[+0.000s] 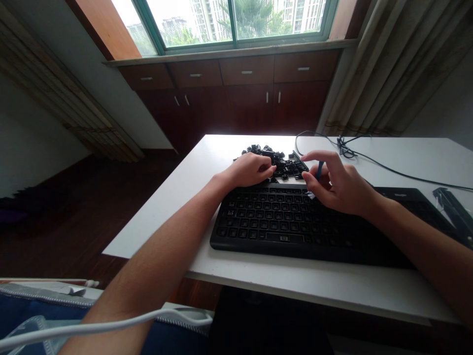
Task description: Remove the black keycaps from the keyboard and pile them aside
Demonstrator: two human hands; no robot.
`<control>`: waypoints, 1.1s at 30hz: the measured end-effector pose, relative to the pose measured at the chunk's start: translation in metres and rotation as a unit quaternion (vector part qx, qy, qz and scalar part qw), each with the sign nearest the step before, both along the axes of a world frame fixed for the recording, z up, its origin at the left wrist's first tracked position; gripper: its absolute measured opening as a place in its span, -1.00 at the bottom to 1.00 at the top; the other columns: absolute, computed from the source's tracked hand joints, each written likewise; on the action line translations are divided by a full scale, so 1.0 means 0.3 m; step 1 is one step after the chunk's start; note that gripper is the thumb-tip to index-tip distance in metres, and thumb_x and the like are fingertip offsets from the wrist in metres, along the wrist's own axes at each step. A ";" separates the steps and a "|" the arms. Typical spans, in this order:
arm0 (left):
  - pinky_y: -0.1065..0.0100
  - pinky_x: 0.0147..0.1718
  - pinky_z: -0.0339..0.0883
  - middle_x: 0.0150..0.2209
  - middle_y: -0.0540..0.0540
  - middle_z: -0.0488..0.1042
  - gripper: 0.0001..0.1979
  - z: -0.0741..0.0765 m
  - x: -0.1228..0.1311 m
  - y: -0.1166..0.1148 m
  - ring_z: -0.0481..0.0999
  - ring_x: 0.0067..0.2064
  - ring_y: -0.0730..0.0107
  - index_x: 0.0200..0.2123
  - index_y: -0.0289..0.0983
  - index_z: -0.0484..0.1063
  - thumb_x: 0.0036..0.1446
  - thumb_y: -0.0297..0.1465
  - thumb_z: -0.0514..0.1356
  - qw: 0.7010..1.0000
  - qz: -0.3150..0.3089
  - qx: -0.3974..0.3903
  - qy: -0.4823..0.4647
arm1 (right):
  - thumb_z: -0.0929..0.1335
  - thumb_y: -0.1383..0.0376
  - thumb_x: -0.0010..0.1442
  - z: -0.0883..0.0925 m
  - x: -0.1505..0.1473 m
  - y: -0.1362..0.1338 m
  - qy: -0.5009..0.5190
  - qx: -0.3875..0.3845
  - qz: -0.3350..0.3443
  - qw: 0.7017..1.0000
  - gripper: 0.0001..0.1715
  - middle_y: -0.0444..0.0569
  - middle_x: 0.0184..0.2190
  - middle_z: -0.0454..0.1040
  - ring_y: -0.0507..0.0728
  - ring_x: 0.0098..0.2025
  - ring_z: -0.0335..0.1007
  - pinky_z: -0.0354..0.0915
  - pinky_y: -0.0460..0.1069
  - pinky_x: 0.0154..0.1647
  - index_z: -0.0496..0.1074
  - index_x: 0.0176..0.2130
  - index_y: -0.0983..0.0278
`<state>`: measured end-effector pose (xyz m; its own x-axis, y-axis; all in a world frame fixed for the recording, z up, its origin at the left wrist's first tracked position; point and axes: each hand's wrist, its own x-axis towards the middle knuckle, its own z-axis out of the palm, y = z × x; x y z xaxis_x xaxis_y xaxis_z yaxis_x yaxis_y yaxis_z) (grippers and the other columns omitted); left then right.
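A black keyboard [281, 224] lies on the white table [207, 162], its sockets bare where caps have come off. Behind it sits a pile of loose black keycaps [284, 165]. My left hand [248, 170] rests at the keyboard's far edge, fingers curled at the edge of the pile; what they pinch is hidden. My right hand [338, 185] hovers over the keyboard's upper middle, fingers closed round a small blue tool [319, 170].
The keyboard's black cable [347, 148] loops across the back right of the table. A dark flat object [453, 207] lies at the right edge. Dark wooden cabinets [236, 93] stand under the window beyond. A white cord [111, 325] crosses near my left elbow.
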<state>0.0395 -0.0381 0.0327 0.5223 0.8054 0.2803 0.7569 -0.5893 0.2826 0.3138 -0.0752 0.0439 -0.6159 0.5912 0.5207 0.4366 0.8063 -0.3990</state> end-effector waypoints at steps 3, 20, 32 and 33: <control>0.33 -0.44 0.10 -0.53 -0.03 0.44 -0.61 0.000 0.000 0.001 0.26 -0.53 0.49 -0.46 -0.25 0.43 0.34 -0.16 0.09 1.000 0.002 0.001 0.001 | 0.34 0.24 0.35 -0.001 -0.001 0.000 0.002 -0.001 -0.001 1.000 -0.50 -0.21 -0.45 0.42 -0.05 -0.62 0.25 0.18 -0.10 -0.61 0.18 0.22 0.20; 0.33 -0.45 0.10 -0.53 -0.03 0.44 -0.62 0.001 0.000 0.001 0.25 -0.52 0.50 -0.46 -0.26 0.41 0.35 -0.18 0.09 1.000 -0.005 0.001 0.002 | 0.33 0.24 0.36 -0.002 0.000 0.003 0.005 -0.003 0.005 1.000 -0.49 -0.21 -0.45 0.43 -0.04 -0.62 0.25 0.19 -0.10 -0.62 0.17 0.23 0.19; 0.34 -0.45 0.10 -0.53 -0.03 0.44 -0.62 -0.002 -0.002 0.001 0.26 -0.52 0.50 -0.46 -0.25 0.40 0.35 -0.18 0.09 1.000 -0.002 0.003 0.001 | 0.34 0.25 0.35 -0.001 -0.001 0.001 0.004 -0.006 -0.002 1.000 -0.48 -0.21 -0.45 0.43 -0.04 -0.61 0.27 0.19 -0.09 -0.60 0.17 0.23 0.18; 0.34 -0.44 0.11 -0.53 -0.03 0.44 -0.63 -0.002 -0.002 0.001 0.26 -0.52 0.50 -0.46 -0.25 0.41 0.34 -0.18 0.09 1.000 -0.001 0.004 0.001 | 0.34 0.25 0.35 -0.002 -0.001 0.002 0.004 -0.004 -0.003 1.000 -0.49 -0.21 -0.46 0.43 -0.04 -0.61 0.27 0.19 -0.09 -0.60 0.17 0.23 0.18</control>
<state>0.0391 -0.0378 0.0321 0.5251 0.8020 0.2848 0.7563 -0.5932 0.2760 0.3136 -0.0747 0.0434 -0.6080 0.5988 0.5213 0.4383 0.8007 -0.4084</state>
